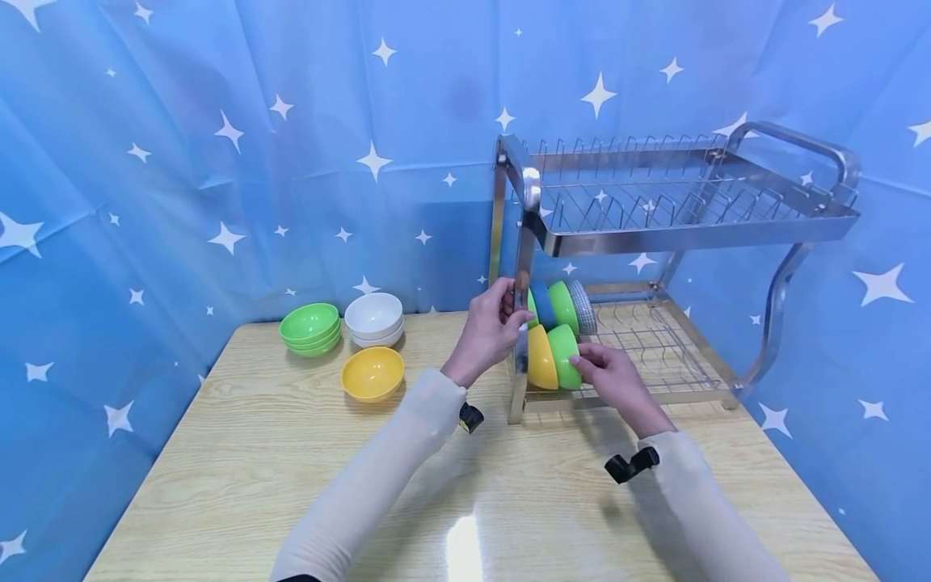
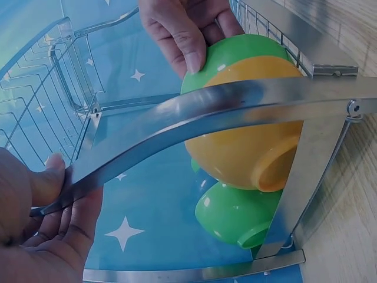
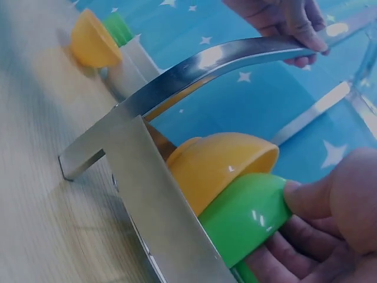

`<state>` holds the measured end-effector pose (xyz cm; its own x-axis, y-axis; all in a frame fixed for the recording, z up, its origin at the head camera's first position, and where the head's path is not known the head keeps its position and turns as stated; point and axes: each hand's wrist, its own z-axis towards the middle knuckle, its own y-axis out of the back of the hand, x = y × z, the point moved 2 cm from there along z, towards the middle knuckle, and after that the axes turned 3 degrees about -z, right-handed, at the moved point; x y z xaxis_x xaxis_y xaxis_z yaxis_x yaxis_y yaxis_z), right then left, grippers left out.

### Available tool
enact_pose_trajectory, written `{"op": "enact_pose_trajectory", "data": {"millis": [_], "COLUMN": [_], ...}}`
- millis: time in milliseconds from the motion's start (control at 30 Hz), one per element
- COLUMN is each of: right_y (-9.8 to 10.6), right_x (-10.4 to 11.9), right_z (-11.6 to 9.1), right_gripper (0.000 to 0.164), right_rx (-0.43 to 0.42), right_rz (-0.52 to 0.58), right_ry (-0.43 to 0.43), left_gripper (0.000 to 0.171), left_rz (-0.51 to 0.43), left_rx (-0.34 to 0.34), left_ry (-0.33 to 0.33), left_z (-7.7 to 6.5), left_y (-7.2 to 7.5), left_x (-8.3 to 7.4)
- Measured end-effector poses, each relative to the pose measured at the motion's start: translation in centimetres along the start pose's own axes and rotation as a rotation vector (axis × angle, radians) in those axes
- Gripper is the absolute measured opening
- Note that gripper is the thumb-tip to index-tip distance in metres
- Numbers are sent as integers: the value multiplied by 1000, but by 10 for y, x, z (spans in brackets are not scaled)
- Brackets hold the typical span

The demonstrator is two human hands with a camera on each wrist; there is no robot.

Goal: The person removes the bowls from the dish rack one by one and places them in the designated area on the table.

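Observation:
My left hand (image 1: 486, 330) grips the left front post (image 2: 147, 127) of a two-tier metal dish rack (image 1: 698, 234), thumb on one side and fingers behind. On the lower tier, my right hand (image 1: 611, 373) holds a green bowl (image 1: 563, 356), thumb on its near side and fingers beneath in the right wrist view. That bowl stands on its side against a yellow bowl (image 3: 221, 165), just inside the left post. Behind them is a row of tipped bowls: a green one partly hidden by the post, a blue bowl (image 1: 542, 304), another green bowl (image 1: 562, 305) and a grey patterned bowl (image 1: 583, 307).
On the wooden table (image 1: 291, 469), left of the rack, stand stacked green bowls (image 1: 311, 325), stacked white bowls (image 1: 374, 315) and a single yellow bowl (image 1: 372, 374). The rack's upper tier (image 1: 633, 190) overhangs the lower wire shelf. A blue starred curtain (image 1: 327, 145) hangs behind.

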<state>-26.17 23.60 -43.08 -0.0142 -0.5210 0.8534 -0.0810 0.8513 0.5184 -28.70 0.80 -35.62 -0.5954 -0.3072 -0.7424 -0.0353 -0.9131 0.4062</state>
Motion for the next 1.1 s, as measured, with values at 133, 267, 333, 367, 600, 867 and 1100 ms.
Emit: {"op": "enact_pose_trajectory", "data": {"millis": [133,267,333,367,600,867,1100], "right_y": [1,1,2,2,8,17,23], "right_x": [-1,-5,-6,-5,-4,3,15], "right_z": [1,2,2,2,1,-5,-12], "right_gripper": [45,46,47,47,49,49,47], "right_rx": [1,2,0,-2,-28,-87,-176], "right_rz": [95,203,259,286,376,316,142], "right_ry": [-22,-47,-55,-57,-55,-20,12], "left_gripper": [19,19,19,19,18,17,17], "left_rz": [0,-6,-3,-2,-19,-39,-34], "left_rx": [5,5,4,5,19,12,11], "left_ry": [7,3,-1,-5,-16,-19,-22], "left_z": [-1,-1,-2,-2,-1,-1,-1], "left_y": [1,0,0,0,-1,-1,0], "left_x": [1,3,4,4,2,3,3]}}
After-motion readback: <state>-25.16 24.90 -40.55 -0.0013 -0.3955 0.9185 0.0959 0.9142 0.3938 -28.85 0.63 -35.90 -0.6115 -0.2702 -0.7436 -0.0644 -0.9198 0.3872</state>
